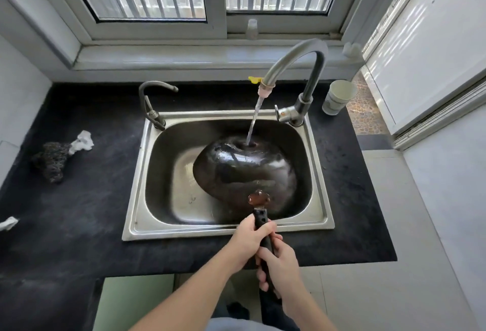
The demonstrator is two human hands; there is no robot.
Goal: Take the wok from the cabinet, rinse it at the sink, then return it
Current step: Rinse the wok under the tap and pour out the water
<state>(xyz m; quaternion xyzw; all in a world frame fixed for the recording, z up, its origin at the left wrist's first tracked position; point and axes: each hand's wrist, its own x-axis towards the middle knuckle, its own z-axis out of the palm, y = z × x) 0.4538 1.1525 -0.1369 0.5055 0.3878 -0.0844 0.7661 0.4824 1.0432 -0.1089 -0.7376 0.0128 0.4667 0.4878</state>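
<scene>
Wok (244, 170) sits in the sink (136, 199), turned bottom-up and tilted, dark wet underside facing the camera. It fills the right and middle of the basin. The wok handle (260, 217) sticks out over the sink's front rim toward the person.

Both hands are clamped on that handle. The left hand (249, 237) is wrapped round it nearer the wok, just past the sink's front rim. The right hand (280, 262) is curled round it further back, over the desk's front edge. The two hands are touching or nearly so, one behind the other.

The tall faucet (297, 54) stands at the sink's back right corner, spout arched over the basin. A water stream (253, 120) runs down and hits the far part of the wok's underside. A small second tap (150, 99) is at the sink's back left corner.

The desk (79, 212) is black. A paper cup (338, 96) stands upright near its back right corner, beside the tall faucet's base. A dark scrubber (51, 161) lies toward the left edge, with a crumpled white tissue (82, 141) touching it. Another white scrap (8, 223) is at the far left edge. A small clear bottle (252, 28) is on the window sill behind the sink.
</scene>
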